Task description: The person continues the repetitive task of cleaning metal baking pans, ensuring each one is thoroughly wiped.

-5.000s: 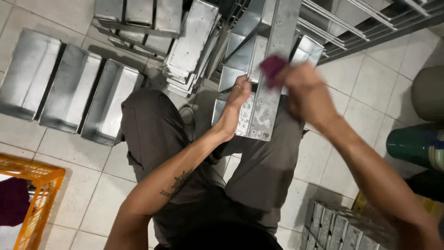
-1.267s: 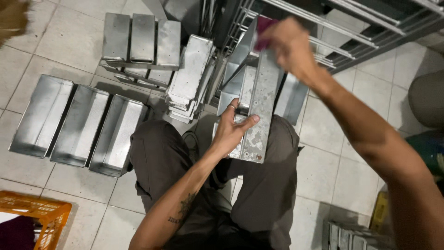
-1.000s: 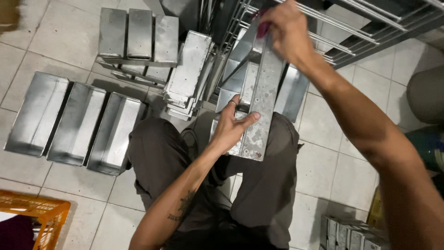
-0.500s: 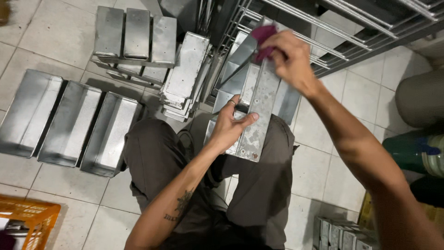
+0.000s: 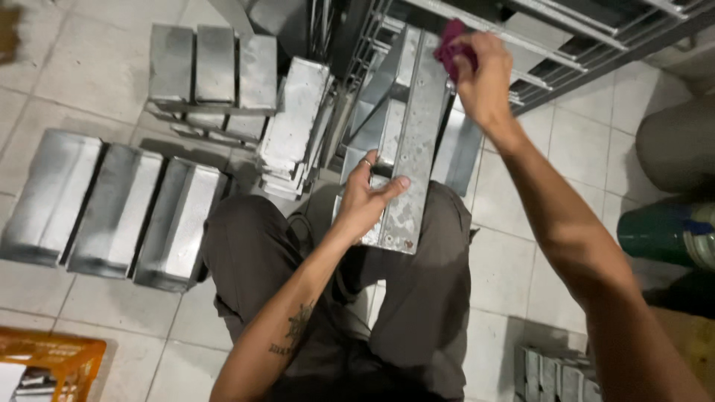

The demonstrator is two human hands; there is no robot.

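Since half a second ago the right hand (image 5: 484, 78) has slid its purple cloth (image 5: 450, 46) up to the far end of the long metal tin (image 5: 408, 156) — fingers closed on the cloth. Left hand (image 5: 365, 201) clasps the tin's near part, resting across the lap — more tins (image 5: 119, 212) lie on the floor's left side.

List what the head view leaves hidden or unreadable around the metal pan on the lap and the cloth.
- Cloth: mostly covered by the right hand; its size is unclear.
- Long metal pan: near left edge hidden under the left hand.
- Orange crate: cut off by the bottom-left edge; contents unreadable.
- Green cylinder: cut off at the right edge.
- Small tins: cropped at the bottom edge.
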